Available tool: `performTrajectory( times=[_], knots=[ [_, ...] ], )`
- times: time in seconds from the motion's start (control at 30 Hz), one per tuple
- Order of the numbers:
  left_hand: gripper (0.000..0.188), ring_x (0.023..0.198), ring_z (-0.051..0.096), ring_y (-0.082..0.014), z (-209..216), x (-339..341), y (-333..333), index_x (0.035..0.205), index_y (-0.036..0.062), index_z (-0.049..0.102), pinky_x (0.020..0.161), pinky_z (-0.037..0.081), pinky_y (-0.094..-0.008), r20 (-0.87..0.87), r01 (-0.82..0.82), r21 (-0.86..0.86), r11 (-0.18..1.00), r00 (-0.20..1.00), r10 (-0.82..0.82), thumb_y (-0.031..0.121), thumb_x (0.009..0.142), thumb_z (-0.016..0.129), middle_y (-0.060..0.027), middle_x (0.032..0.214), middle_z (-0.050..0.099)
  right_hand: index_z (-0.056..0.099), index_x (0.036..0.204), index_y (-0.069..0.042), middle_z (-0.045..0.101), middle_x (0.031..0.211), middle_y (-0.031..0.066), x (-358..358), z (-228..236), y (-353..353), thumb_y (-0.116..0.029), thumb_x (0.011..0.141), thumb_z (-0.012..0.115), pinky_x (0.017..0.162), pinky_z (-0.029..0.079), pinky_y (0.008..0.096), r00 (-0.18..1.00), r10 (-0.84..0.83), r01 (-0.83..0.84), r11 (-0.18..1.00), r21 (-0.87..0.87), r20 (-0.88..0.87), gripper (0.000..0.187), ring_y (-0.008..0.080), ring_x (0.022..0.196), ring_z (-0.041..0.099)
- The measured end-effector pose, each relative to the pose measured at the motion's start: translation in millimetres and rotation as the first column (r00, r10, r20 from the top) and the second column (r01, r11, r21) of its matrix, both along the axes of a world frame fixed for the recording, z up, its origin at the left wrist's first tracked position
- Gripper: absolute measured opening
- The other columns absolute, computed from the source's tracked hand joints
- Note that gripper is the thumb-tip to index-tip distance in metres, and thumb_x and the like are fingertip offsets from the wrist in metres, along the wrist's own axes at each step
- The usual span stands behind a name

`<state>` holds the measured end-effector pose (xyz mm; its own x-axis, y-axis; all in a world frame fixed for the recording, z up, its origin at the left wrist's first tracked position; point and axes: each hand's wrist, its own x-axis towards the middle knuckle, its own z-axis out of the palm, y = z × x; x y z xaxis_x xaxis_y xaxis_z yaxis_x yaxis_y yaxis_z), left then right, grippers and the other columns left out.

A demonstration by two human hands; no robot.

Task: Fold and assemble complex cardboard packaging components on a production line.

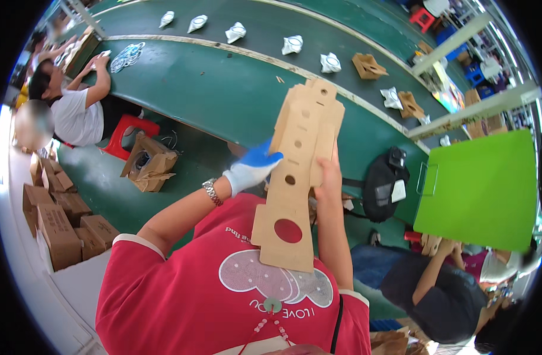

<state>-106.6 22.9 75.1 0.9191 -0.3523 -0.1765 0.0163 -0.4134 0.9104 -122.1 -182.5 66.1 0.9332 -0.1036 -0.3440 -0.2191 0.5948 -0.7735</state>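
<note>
The person is holding a stack of flat die-cut cardboard blanks [297, 171] upright in front of the chest, above the edge of the green table [223, 89]. The left hand [252, 167], wearing a blue and white glove, is closing around the stack's left edge, while the bare right hand [329, 180] is gripping its right edge, fingers curled behind. Since the sheets at the top are fanning out unevenly, a loose pinch is likely letting one slide free and drop. The long bottom tab is hanging unsupported and may be bending.
</note>
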Motion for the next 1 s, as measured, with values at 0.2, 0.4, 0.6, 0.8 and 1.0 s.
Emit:
performTrajectory(
  times=[0.2, 0.4, 0.6, 0.8, 1.0],
  knots=[
    [0.051, 0.136, 0.042, -0.0184, 41.5, 13.2, 32.4, 0.150, 0.0002, 0.031, 0.110, 0.037, -0.0332, -0.207, 0.001, -0.508, 0.861, 0.971, -0.123, 0.027, 0.107, 0.039, -0.0145, 0.151, 0.042, 0.013, 0.159, -0.013, 0.028, 0.158, 0.0136, -42.3, 4.0, 42.3, 0.008, 0.085, 0.042, 0.106, 0.041, 0.0362, 0.996, 0.086, -0.085, 0.993, -0.084, 0.004, 0.083, 0.0258, 0.136, 0.042],
    [0.042, 0.114, 0.057, -0.0125, -3.0, 29.9, 20.6, 0.138, 0.0056, 0.053, 0.099, 0.047, -0.0315, -0.345, -0.280, -0.504, 0.817, 0.933, 0.107, 0.029, 0.104, 0.047, -0.0046, 0.131, 0.059, 0.021, 0.156, -0.008, 0.037, 0.152, 0.0135, -34.1, 13.9, 47.1, -0.014, 0.097, 0.056, 0.108, 0.039, 0.0359, 0.972, 0.232, -0.220, 0.944, -0.244, 0.021, 0.069, 0.0250, 0.136, 0.042],
    [0.042, 0.104, 0.061, -0.0161, -7.0, 10.9, 1.3, 0.121, 0.0033, 0.062, 0.095, 0.048, -0.0318, -0.577, -0.469, -0.580, 0.666, 0.814, 0.070, 0.039, 0.103, 0.048, -0.0071, 0.116, 0.066, 0.048, 0.136, -0.003, 0.056, 0.128, 0.0108, -10.1, 20.7, 44.6, -0.020, 0.101, 0.045, 0.095, 0.046, 0.0316, 0.986, 0.166, -0.160, 0.979, -0.124, 0.035, 0.039, 0.0200, 0.112, 0.057],
    [0.041, 0.122, 0.051, -0.0155, 18.4, 33.9, 7.2, 0.138, 0.0061, 0.050, 0.102, 0.042, -0.0287, -0.145, -0.387, -0.621, 0.682, 0.912, 0.385, 0.027, 0.103, 0.050, -0.0098, 0.142, 0.049, 0.063, 0.113, -0.001, 0.059, 0.104, 0.0034, 12.4, 41.3, 74.3, -0.027, 0.105, 0.044, 0.084, 0.044, 0.0248, 0.994, 0.087, -0.066, 0.954, -0.291, 0.059, 0.033, 0.0098, 0.095, 0.054],
    [0.053, 0.135, 0.043, -0.0279, -33.7, 58.5, 59.0, 0.151, 0.0085, 0.033, 0.108, 0.039, -0.0351, 0.547, 0.001, 0.001, 1.000, 0.837, -0.001, 0.019, 0.102, 0.049, -0.0169, 0.153, 0.037, 0.062, 0.109, -0.004, 0.060, 0.100, 0.0025, 22.8, 42.8, 103.1, -0.033, 0.104, 0.050, 0.080, 0.044, 0.0230, 0.993, -0.115, 0.107, 0.928, -0.357, -0.001, 0.032, 0.0089, 0.089, 0.054]
  ],
)
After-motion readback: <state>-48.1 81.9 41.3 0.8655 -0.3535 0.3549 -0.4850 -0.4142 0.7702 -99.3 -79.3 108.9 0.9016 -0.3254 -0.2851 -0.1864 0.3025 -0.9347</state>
